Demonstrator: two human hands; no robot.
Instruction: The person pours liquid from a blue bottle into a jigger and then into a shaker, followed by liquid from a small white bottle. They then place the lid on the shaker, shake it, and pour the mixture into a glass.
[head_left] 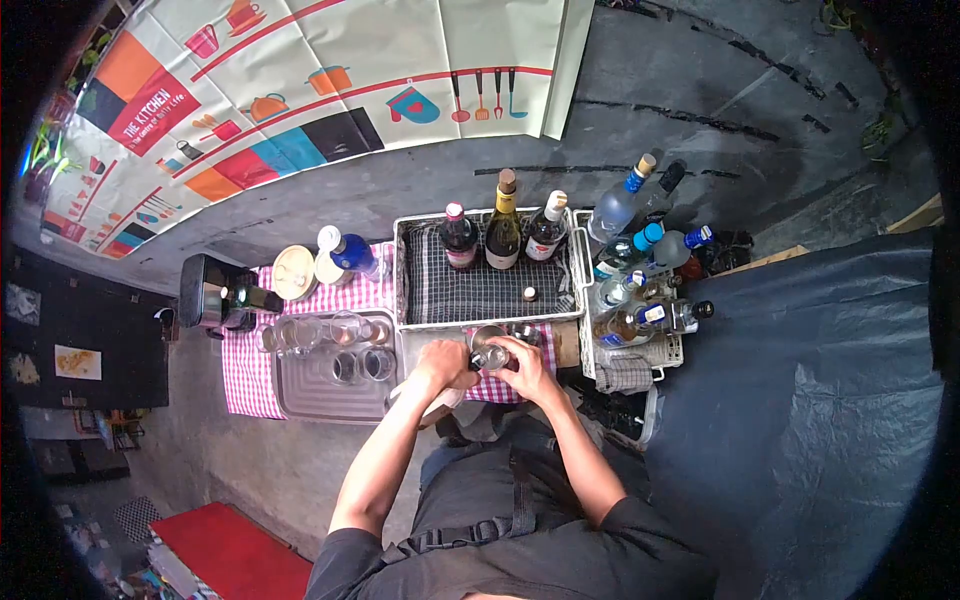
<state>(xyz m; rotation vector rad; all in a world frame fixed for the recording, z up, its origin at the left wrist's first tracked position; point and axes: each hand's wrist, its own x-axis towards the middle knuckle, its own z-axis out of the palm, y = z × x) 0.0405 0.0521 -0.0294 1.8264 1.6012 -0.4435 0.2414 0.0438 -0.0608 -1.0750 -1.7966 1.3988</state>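
My right hand is closed around a small clear glass, seen from above with its mouth up. Beside it, my left hand makes a fist. A dark piece shows between that fist and the glass, and a pale thing shows below the wrist; I cannot make out what the left hand grips. Both hands are over the red-and-white checked cloth at the counter's near edge. Just past them stands a round metal vessel, partly hidden.
Wine bottles stand in a cloth-lined white basket beyond my hands. Several liquor bottles crowd another basket at right. A tray with upturned-looking glasses lies left, near a black appliance and a blue bottle.
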